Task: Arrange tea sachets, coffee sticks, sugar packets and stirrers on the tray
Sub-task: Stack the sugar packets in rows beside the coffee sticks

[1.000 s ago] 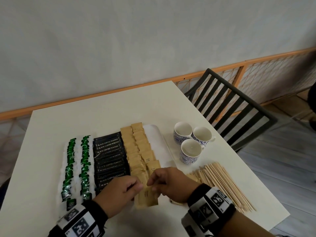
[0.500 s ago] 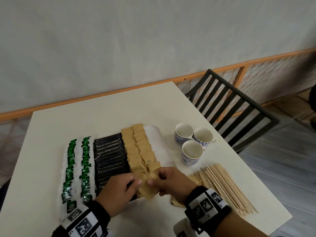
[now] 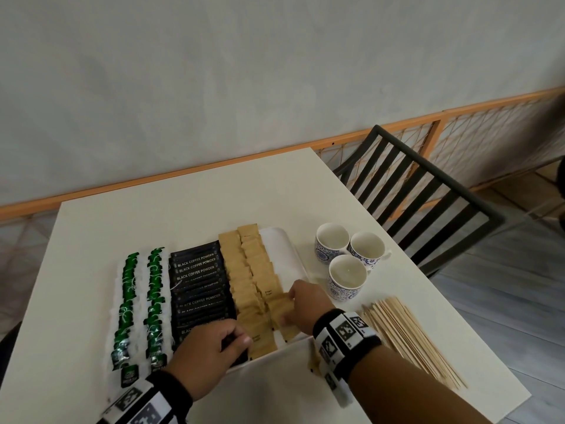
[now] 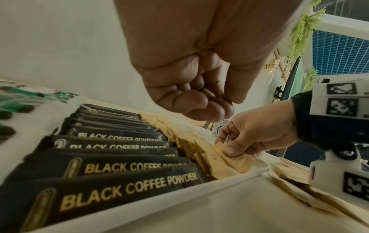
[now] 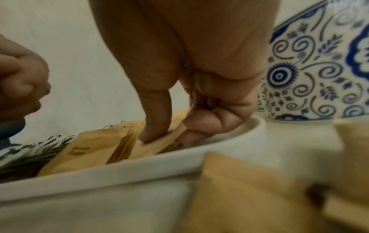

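Head view, nearest first: both wrists banded with black-and-white marker blocks, forearms cut off by lower frame edge. Left hand (image 3: 211,347) low over near end of coffee sticks (image 3: 198,289), fingers curled under, nothing held per left wrist view; grip empty. Right hand (image 3: 305,304) over near end of sugar packets (image 3: 250,276), thumb and fingers pinching one brown sugar packet (image 4: 235,162) down into the row; grip closed on it. Right wrist view confirms thumb pressed on packet face, remaining fingers folded behind, fingertips partly buried among packets.

A few loose brown packets (image 3: 315,362) on desk (image 3: 183,215) just outside tray's near rim, mostly hidden under right wrist; count unreadable. Right wrist view of these blurred.

White tray (image 3: 284,252) holding, left to right: two rows of green-and-white tea sachets (image 3: 143,301), one stack of black sticks lettered BLACK COFFEE POWDER, two rows of brown packets, then a bare white strip at right. Tray's left rim and near-left corner covered by sachets and left hand.

Wooden stirrers (image 3: 409,338) heaped on desk right of tray, well apart from it, near end partly behind right wrist.

Farther right: three blue-patterned cups (image 3: 348,264) clustered, touching or nearly so.

Beyond desk: black slatted chair (image 3: 428,203), orange-framed railing, pale wall.
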A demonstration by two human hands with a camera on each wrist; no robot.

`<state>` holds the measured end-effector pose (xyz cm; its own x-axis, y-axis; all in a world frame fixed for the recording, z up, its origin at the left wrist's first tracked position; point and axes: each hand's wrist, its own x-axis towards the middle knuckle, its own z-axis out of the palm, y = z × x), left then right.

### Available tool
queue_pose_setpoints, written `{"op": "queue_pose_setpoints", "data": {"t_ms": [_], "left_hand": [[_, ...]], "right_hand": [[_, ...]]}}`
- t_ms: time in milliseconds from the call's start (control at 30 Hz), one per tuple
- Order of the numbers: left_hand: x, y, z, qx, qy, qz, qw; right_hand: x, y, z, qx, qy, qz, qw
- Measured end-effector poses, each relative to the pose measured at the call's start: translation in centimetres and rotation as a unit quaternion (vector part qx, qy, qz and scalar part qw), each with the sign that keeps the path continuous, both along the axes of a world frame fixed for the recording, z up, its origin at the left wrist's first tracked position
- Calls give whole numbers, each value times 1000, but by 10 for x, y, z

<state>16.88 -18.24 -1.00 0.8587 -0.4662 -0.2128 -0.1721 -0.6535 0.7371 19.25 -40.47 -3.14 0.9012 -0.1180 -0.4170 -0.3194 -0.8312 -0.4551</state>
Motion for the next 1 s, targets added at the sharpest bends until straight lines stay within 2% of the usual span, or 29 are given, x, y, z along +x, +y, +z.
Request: {"op": "queue_pose_setpoints", "data": {"t_ms": [233,467,733,867,1000], "left_hand": [[0,3,-2,9,15,11,1000],[0,4,0,0,17,16,1000],[0,6,-2,26,27,-5,999],[1,2,-5,83,21,-59,995],[5,-2,-8,111,7,-75,991]], "right_hand": [[3,11,-10,15,-2,-68,998],[8,17,-14,67,-23,-138,988],[11,11,-13,84,7,-119,989],[15,12,-15,97,21,-106,989],[18,10,-17,104,31,-106,988]]}}
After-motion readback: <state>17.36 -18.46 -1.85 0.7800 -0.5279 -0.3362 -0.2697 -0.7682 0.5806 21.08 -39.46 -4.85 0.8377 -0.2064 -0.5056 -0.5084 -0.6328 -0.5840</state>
